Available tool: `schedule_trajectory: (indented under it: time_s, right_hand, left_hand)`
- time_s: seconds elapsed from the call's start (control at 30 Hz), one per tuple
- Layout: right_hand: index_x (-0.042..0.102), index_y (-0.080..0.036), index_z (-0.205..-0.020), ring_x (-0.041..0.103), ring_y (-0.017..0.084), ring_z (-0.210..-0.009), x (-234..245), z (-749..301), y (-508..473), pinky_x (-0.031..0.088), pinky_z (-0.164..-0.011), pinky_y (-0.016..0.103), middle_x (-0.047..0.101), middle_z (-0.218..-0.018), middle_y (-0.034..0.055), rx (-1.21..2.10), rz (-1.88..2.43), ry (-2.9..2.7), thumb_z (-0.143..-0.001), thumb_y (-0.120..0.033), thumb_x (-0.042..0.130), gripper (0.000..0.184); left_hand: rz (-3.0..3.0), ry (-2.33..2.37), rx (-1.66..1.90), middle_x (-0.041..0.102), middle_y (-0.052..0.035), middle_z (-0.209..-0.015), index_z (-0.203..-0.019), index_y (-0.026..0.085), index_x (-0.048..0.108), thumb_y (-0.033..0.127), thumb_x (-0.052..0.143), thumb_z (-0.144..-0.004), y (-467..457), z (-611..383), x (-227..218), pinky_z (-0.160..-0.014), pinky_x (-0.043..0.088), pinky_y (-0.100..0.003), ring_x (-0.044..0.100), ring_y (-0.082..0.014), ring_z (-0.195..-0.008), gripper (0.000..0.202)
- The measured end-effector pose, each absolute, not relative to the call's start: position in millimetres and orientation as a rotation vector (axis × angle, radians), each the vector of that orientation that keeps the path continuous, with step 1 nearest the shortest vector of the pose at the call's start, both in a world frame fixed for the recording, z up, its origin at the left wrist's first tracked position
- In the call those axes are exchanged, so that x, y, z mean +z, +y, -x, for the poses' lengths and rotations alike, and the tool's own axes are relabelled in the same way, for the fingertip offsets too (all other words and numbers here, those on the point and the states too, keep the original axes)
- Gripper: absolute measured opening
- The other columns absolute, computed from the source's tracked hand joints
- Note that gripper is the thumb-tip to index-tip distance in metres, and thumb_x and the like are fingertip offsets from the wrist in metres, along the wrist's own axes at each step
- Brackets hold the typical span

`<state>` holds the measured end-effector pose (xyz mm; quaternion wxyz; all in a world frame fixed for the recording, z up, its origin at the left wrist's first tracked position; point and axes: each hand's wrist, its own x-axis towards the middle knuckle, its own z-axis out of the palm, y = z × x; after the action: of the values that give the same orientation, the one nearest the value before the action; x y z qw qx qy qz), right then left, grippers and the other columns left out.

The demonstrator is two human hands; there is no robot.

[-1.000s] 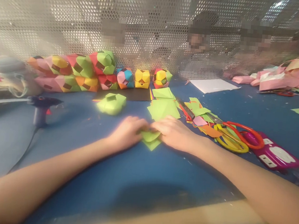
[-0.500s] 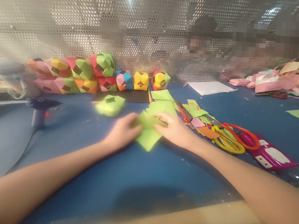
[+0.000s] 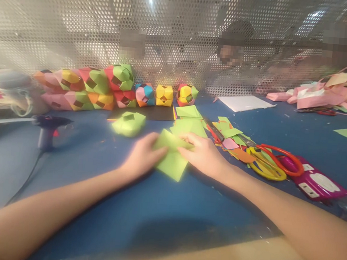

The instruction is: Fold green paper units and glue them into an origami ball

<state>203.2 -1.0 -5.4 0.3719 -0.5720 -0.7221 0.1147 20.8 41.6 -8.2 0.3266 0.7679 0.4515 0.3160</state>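
A light green piece of paper [image 3: 172, 164] is held between my two hands above the blue table. My left hand [image 3: 144, 153] pinches its left edge, thumb on top. My right hand [image 3: 203, 153] grips the right side between thumb and fingers. The paper looks slightly blurred, so its creases are hard to make out. Just behind it lie more green paper pieces [image 3: 189, 125]. A green folded paper shape [image 3: 128, 124] with an opening on top sits beyond my left hand.
Multicoloured folded paper balls [image 3: 94, 80] are stacked along a perforated metal screen [image 3: 182, 33]. A glue gun [image 3: 47, 129] stands at left. To the right are paper scraps [image 3: 230, 143], red-handled scissors [image 3: 294, 173], yellow-handled scissors [image 3: 266, 174] and a purple power strip [image 3: 323, 185].
The green paper has turned a little in my hands, its lower corner shifting right and down. Both hands keep their grip and stay in nearly the same place.
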Motion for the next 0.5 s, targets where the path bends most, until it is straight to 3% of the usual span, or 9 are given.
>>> schedule_trajectory:
  time_s: [0.23,0.37,0.5]
  right_hand:
    - [0.064,-0.020,-0.095,0.066,0.022,-0.089,-3,-206,3,0.053,-0.076,0.036,0.070,-0.092,0.0052,0.308,1.399,-1.763,-0.074,-0.017,0.060,0.021]
    - [0.062,-0.019,-0.093,0.064,0.019,-0.087,-4,-208,9,0.052,-0.077,0.035,0.068,-0.095,0.0056,0.513,1.298,-1.574,-0.070,-0.021,0.063,0.023]
    - [0.057,-0.017,-0.097,0.061,0.015,-0.075,-4,-208,13,0.051,-0.069,0.033,0.064,-0.099,0.0067,0.781,1.245,-1.307,-0.065,-0.027,0.066,0.034]
  left_hand:
    - [-1.955,1.030,0.845,0.066,-0.0082,-0.099,-0.104,0.015,0.057,0.031,0.055,-0.078,42,-19,-11,-0.072,0.049,-0.031,0.061,-0.0200,-0.085,0.030]
    - [-1.856,0.977,0.878,0.065,-0.0090,-0.105,-0.105,0.015,0.058,0.028,0.054,-0.079,47,-16,-16,-0.076,0.050,-0.032,0.061,-0.0206,-0.090,0.030]
    - [-1.694,0.971,0.983,0.066,-0.0066,-0.097,-0.105,0.016,0.057,0.024,0.055,-0.077,49,-16,-19,-0.074,0.050,-0.031,0.061,-0.0185,-0.083,0.029]
